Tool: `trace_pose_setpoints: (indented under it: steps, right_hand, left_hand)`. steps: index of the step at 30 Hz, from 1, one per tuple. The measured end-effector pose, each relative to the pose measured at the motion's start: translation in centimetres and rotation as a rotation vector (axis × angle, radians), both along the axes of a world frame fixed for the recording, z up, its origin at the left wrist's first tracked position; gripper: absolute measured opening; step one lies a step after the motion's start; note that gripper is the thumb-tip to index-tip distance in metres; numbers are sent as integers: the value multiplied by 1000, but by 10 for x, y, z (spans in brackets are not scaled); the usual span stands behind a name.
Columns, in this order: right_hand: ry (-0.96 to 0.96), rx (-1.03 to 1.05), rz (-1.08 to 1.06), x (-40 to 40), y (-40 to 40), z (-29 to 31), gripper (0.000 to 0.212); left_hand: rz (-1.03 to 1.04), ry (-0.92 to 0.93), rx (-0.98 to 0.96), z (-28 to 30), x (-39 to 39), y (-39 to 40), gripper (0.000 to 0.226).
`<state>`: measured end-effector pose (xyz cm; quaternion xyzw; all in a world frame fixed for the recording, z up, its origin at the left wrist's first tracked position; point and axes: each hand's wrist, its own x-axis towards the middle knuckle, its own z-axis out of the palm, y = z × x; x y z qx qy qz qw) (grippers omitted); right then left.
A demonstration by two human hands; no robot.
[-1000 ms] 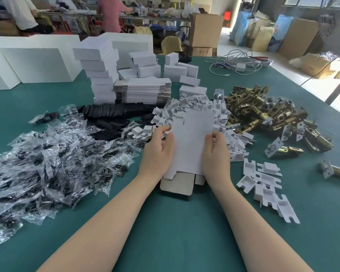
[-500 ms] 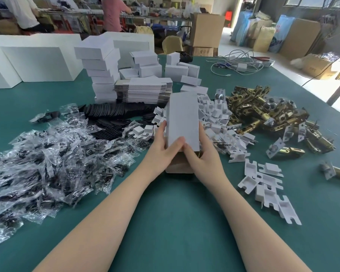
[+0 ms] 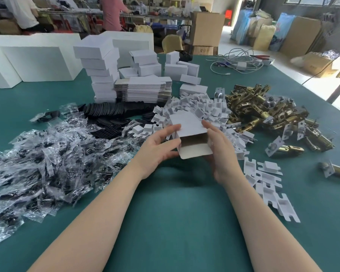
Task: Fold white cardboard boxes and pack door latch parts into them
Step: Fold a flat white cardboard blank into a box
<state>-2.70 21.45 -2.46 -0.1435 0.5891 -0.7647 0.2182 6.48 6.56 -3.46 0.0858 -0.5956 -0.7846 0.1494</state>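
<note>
L hand (image 3: 158, 147) & R hand (image 3: 220, 148) grip white box (image 3: 190, 134) sides — near end open, above green table (image 3: 175, 222)

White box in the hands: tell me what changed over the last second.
The box went from a flat sheet to an open sleeve, tipped so its open end faces the camera. The left hand and right hand shifted their grip to its sides. The piles on the table stayed put.
</note>
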Motion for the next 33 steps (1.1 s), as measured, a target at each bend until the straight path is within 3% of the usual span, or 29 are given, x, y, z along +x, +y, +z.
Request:
trace_pose_setpoints:
  steps: [3, 8, 12, 17, 22, 26, 30, 33]
  right_hand:
    - [-150, -153, 181, -6, 7, 6, 36]
    - [-59, -154, 355, -13, 19, 2, 42]
    - [173, 14, 270, -11, 17, -1, 47]
    - [367, 186, 38, -6, 12, -4, 29]
    - [473, 190, -54, -3, 11, -2, 27]
    - [505, 98, -75, 2, 7, 0, 24]
    - [680, 177, -6, 4, 7, -7, 48]
    - [741, 201, 41, 3, 7, -9, 47]
  left_hand:
    - [-36, 35, 38, 0, 3, -6, 47]
    - [-34, 31, 48, -1, 2, -13, 51]
    - [72, 6, -42, -2, 3, -12, 40]
    - [210, 28, -197, -4, 1, -4, 28]
    - [276, 58, -330, -5, -3, 4, 28]
    - [332, 154, -238, -5, -5, 4, 32]
    - [366, 155, -54, -5, -7, -1, 31]
    - [358, 158, -71, -5, -7, -3, 31]
